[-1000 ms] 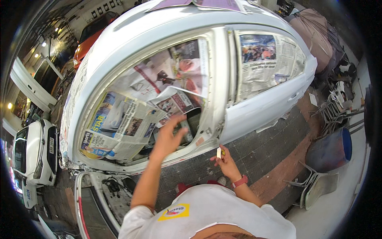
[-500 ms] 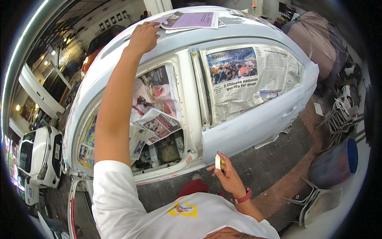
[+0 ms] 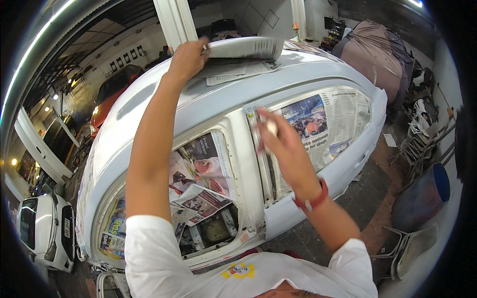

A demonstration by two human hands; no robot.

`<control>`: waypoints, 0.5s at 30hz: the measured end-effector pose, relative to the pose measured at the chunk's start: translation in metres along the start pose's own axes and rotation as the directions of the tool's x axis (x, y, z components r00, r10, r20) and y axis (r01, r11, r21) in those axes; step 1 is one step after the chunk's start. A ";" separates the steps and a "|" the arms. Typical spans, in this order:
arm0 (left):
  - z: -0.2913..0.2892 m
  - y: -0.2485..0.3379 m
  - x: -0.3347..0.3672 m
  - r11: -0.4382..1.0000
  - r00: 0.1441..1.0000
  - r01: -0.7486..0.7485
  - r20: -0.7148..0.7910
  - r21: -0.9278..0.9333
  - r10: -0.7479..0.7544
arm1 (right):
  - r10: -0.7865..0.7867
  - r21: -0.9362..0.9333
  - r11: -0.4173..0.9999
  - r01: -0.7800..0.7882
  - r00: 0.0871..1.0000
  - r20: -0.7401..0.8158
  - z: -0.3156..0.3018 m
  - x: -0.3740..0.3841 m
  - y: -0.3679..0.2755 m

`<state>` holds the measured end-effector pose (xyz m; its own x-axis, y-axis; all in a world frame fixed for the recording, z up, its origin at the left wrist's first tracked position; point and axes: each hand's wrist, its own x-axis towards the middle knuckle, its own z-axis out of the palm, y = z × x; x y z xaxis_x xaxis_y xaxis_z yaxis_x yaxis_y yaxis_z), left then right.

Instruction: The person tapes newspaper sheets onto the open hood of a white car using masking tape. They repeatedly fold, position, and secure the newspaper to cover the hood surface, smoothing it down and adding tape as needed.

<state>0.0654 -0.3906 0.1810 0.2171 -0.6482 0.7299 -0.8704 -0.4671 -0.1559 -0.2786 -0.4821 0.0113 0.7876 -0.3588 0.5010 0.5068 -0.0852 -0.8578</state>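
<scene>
My left hand point(image 3: 188, 60) is closed on the edge of a newspaper sheet point(image 3: 246, 48), lifted and curling above the car roof. More newspaper point(image 3: 231, 74) lies flat on the roof beneath it. My right hand point(image 3: 288, 149), blurred, is raised in front of the door pillar with a small pale roll of masking tape point(image 3: 271, 128) in its fingers. The pale grey car body point(image 3: 208, 109) has newspaper point(image 3: 345, 109) over its rear door window. Pages point(image 3: 203, 156) also cover much of the open front doorway, where bare metal shows low down.
A blue drum point(image 3: 422, 196) and stacked metal chairs point(image 3: 405, 248) stand at the right. Behind them is a covered bulky shape point(image 3: 375, 54). White point(image 3: 47, 231) and red point(image 3: 114, 94) cars are parked at the left. A white post point(image 3: 175, 22) rises beyond the roof.
My left hand has lifted the newspaper sheet off the roof, so it now curls up. My right hand has risen from waist height to the door pillar, still carrying the tape.
</scene>
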 end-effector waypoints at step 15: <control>-0.190 0.028 -0.070 0.915 0.968 0.236 0.000 -0.326 -0.250 | -0.345 -0.001 0.939 0.345 0.939 -0.001 0.136 0.244 -0.052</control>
<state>-0.0579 -0.2439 0.2514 0.4278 -0.5110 0.7456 -0.8896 -0.3843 0.2471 -0.0648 -0.4387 0.1940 0.5638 -0.3083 0.7662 0.7474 -0.2045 -0.6322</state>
